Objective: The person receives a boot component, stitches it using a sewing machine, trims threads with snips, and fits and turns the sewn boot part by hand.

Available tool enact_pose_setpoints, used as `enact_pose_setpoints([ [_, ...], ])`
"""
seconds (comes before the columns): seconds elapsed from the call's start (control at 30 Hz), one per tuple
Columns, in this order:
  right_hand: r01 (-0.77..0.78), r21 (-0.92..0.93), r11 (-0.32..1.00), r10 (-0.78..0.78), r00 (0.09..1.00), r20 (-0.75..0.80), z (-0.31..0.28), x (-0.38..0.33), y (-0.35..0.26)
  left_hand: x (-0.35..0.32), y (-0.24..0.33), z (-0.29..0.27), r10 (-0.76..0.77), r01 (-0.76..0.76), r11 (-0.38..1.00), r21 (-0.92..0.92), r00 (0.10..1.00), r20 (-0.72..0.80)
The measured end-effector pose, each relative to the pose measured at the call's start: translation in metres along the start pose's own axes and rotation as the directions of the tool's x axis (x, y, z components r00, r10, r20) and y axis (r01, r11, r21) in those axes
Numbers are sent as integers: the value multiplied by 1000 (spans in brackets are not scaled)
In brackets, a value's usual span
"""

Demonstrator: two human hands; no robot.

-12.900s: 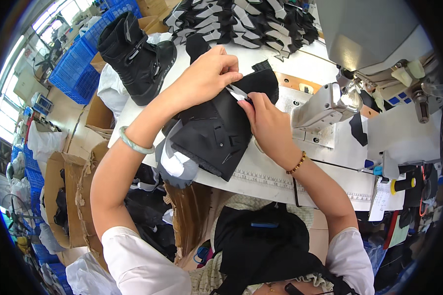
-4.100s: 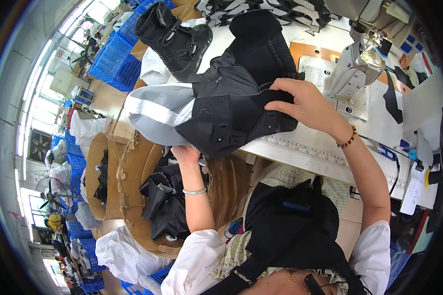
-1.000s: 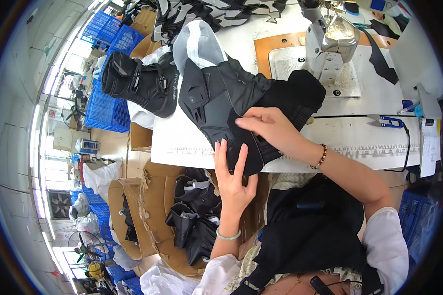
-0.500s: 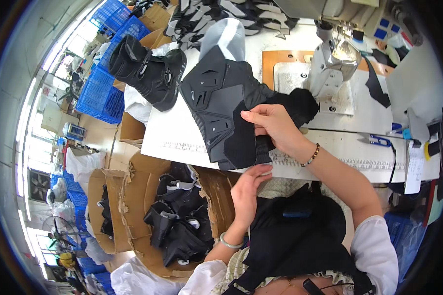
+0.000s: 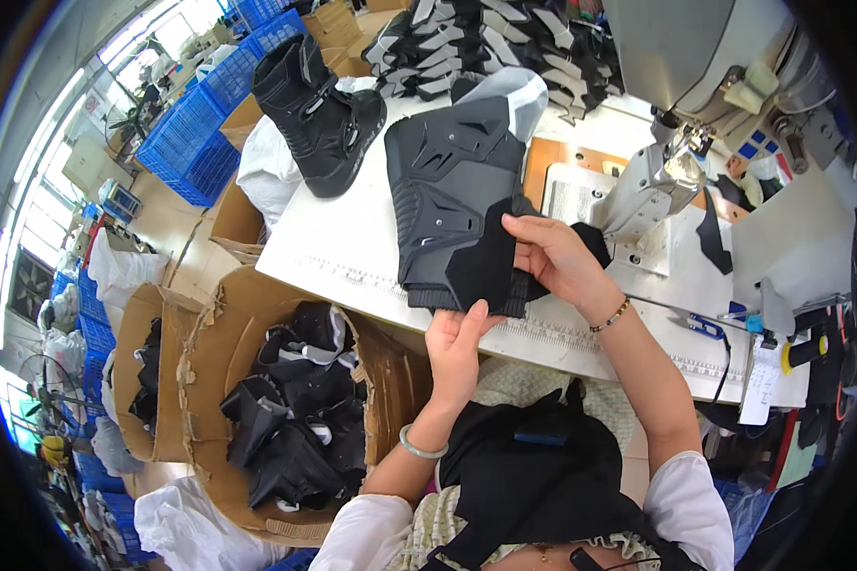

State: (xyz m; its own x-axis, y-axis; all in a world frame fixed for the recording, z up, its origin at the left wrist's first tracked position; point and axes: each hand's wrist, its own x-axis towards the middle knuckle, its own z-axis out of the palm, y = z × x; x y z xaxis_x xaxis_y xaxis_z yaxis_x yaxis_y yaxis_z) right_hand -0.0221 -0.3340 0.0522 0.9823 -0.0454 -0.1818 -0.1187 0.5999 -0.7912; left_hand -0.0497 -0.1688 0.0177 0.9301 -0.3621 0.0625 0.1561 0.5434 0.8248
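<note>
A black boot upper [image 5: 448, 200] with grey-black moulded panels lies at the table's near edge, its ribbed cuff toward me. My left hand [image 5: 459, 347] is closed on the cuff, thumb on top and fingers underneath. At the upper's right side, my right hand [image 5: 564, 262] is closed on the edge between thumb and fingers. Beyond the upper, a translucent grey-white piece [image 5: 524, 100] sticks out from its far end. The metal head of a sewing machine [image 5: 638, 195] stands just right of the upper, partly over a dark fabric part of it.
A finished black boot [image 5: 314, 119] stands at the table's left corner. Grey and black cut pieces [image 5: 486, 43] are heaped at the back. Below left, a torn cardboard box [image 5: 209, 381] holds several black uppers. Small scissors [image 5: 703, 326] and a yellow thread spool [image 5: 803, 354] lie at the right.
My left hand has come up from below the table edge and taken hold of the cuff. The upper has turned more upright, and my right hand still grips its side. The view has shifted.
</note>
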Motion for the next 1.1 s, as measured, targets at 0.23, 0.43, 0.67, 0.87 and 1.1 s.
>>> enact_pose_setpoints([
  [0.23,60,-288,956,-70,997,-25,7,-5,4,25,1,7,-212,251,903,-348,966,144],
  [0.43,151,-629,763,-181,983,16,10,-16,-9,35,4,2,-90,110,972,-206,990,106],
  [0.67,596,-802,20,-494,704,511,-3,-63,-15,53,36,5,22,-1,995,-101,978,208],
  [0.87,441,-895,65,-514,784,349,-43,-105,-37,93,41,57,381,-430,880,203,893,239],
  [1.1,455,-687,566,-790,536,-297,-117,-123,-104,129,31,110,321,-351,936,4,862,392],
])
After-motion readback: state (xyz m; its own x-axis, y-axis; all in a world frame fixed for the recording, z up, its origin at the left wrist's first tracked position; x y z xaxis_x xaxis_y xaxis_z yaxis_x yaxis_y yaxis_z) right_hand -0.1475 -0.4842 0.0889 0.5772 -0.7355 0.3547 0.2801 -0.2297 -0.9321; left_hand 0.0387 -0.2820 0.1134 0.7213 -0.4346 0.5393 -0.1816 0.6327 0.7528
